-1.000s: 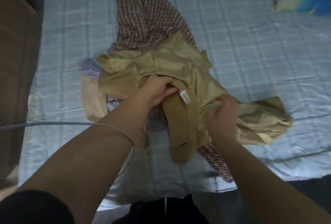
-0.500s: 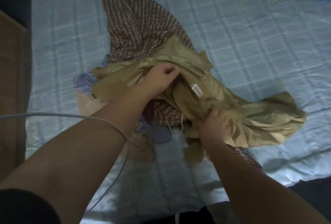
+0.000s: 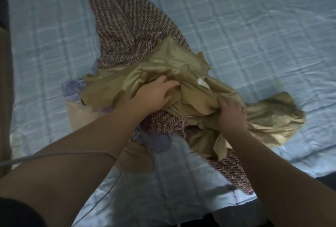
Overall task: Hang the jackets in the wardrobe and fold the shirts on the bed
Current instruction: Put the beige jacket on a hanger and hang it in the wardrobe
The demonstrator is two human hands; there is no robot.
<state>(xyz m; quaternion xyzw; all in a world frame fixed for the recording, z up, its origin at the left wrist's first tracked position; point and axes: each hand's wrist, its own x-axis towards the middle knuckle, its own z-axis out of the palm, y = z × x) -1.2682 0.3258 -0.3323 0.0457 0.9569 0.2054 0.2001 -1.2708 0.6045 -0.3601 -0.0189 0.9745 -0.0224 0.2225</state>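
Sorting a tan jacket (image 3: 190, 81) out of a clothes pile on the bed (image 3: 254, 45).

The jacket lies crumpled on top of the pile, directly ahead of the person, its long axis running from upper left to lower right, with the far end spilling onto the sheet at the right. The left hand (image 3: 154, 94) rests at the middle of the garment near the white label (image 3: 201, 82), fingers curled into a fold of cloth; the right hand (image 3: 231, 114) grips bunched fabric just to the right of it, lower in the frame. Both hands touch the jacket and sit close together; neither is clearly nearer the collar. A brown knitted garment (image 3: 131, 32) lies underneath, reaching away from the person, and purple cloth (image 3: 72, 88) shows at the left edge of the pile. Judged from this layout, the lift must draw the jacket up and toward the person to clear the knit below.
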